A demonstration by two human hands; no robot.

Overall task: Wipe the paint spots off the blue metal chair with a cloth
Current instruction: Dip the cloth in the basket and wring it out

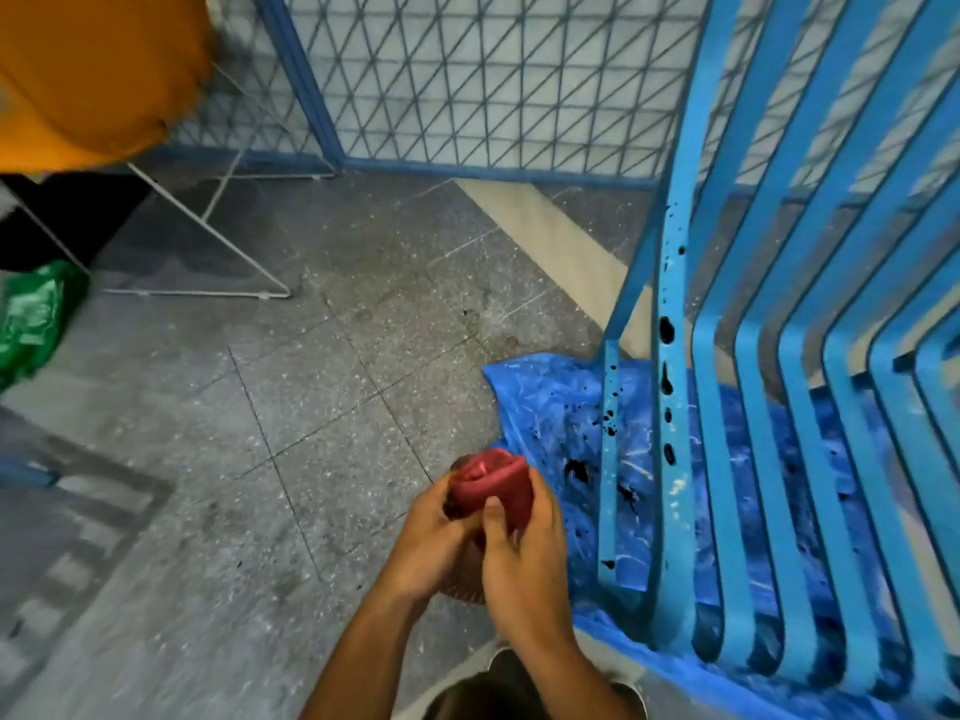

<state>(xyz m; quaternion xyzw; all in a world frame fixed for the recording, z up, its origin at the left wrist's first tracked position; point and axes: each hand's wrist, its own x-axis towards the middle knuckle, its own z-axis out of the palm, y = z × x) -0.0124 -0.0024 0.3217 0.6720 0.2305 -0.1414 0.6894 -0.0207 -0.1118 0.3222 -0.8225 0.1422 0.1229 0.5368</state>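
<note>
Left hand: low centre, fingers curled round the left side of the red cloth.
Right hand: pressed against the left, thumb and fingers pinching the cloth's right side.
Cloth: bunched into a wad between both hands, above the floor, just left of the blue metal chair, not touching it.
Chair: at right, slatted, standing on the blue plastic sheet.
Paint spots: black blots and specks down the leftmost slat and the leg beside it.
Sheet: crumpled, spattered black.
Floor: grey speckled tiles.
Behind: blue-framed mesh fence; orange seat upper left; green bag at left edge.
</note>
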